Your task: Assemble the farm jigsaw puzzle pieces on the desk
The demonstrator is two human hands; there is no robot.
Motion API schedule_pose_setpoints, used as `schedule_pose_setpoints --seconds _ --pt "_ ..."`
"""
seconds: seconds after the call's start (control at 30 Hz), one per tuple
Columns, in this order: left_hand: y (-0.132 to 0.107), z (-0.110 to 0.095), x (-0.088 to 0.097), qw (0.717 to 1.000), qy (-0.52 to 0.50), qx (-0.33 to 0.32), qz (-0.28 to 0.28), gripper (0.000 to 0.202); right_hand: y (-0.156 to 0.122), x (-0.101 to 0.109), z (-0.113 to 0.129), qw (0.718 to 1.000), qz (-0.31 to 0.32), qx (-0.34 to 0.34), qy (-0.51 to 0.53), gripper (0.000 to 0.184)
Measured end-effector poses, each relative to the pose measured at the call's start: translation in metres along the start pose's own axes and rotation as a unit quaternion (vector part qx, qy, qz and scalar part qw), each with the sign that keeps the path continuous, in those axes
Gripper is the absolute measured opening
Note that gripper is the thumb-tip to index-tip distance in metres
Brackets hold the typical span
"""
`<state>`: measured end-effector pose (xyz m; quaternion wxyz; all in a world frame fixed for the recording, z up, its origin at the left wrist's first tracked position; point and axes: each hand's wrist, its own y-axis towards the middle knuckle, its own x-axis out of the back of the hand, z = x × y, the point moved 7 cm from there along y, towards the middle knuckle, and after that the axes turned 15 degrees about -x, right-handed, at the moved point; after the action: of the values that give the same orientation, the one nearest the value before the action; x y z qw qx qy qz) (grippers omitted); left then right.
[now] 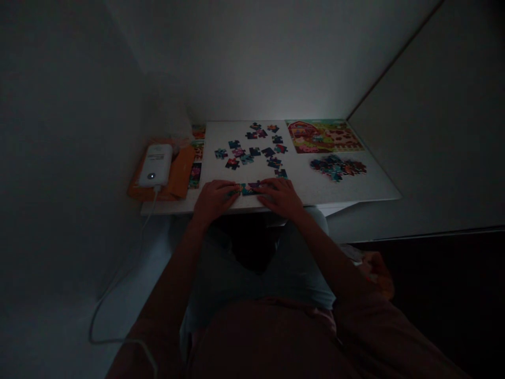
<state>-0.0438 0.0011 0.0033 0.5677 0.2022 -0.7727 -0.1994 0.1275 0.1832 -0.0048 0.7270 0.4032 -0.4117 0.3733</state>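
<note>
My left hand (215, 200) and my right hand (278, 197) lie at the near edge of a white board (379, 189), in dim light. Their fingertips rest on either end of a short row of jigsaw pieces (248, 189). I cannot tell whether they grip the row. Several loose dark jigsaw pieces (252, 150) are spread just beyond my hands. A heap of pieces (337, 167) sits further right, behind it a colourful farm picture with a red barn (323, 137).
To the left, a white power bank (155, 166) lies on an orange envelope (181, 171), and its white cable (114, 295) drops to the floor. Colourful printed strips (195, 158) stand beside the board. Walls close in at the left, back and right.
</note>
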Motion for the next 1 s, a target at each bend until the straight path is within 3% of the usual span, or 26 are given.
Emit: schedule_pose_setpoints --seconds 0.37,0.87,1.0 --pt "-0.0013 -0.0024 -0.0051 0.999 0.024 -0.044 -0.003 0.026 -0.0015 -0.0006 -0.0007 1.000 -0.004 0.004 -0.004 0.039" --pt "0.0031 -0.0067 -0.0025 0.998 0.041 0.004 0.057 0.020 -0.0034 0.0021 0.0012 1.000 -0.009 -0.004 0.008 0.038" --pt "0.0029 -0.0039 -0.0028 0.998 0.041 0.011 0.051 0.024 -0.0028 0.0019 0.0007 1.000 -0.012 -0.015 0.025 0.047"
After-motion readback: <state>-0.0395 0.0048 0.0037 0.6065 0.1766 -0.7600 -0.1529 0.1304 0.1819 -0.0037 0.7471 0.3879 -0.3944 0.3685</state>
